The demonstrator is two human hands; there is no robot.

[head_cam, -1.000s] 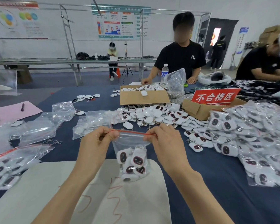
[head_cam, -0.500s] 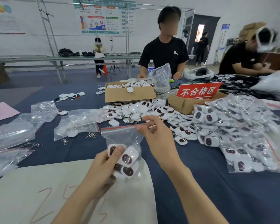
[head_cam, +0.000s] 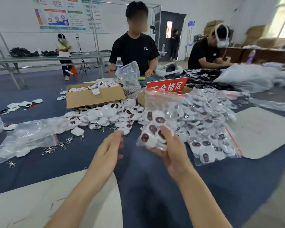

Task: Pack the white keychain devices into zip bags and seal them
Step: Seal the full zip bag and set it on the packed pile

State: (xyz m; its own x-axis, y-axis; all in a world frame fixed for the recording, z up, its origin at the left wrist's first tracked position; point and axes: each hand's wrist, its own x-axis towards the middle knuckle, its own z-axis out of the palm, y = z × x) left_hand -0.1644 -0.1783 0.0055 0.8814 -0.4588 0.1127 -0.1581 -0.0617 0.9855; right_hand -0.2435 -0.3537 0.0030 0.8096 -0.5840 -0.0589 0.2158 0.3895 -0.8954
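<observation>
One zip bag (head_cam: 161, 102) holding several white keychain devices (head_cam: 160, 120), gripped at its lower end by my right hand (head_cam: 173, 155) just right of frame centre; my left hand (head_cam: 109, 148) beside it, fingers relaxed, holding nothing; packed bags (head_cam: 209, 129) heaped at right, loose devices (head_cam: 104, 116) piled behind, on the blue table (head_cam: 146, 186).

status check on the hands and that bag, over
Left grip open, holding nothing. Right grip holds filled zip bag off the table, seal too blurred to confirm. Packed pile just behind; nothing in the way.
</observation>
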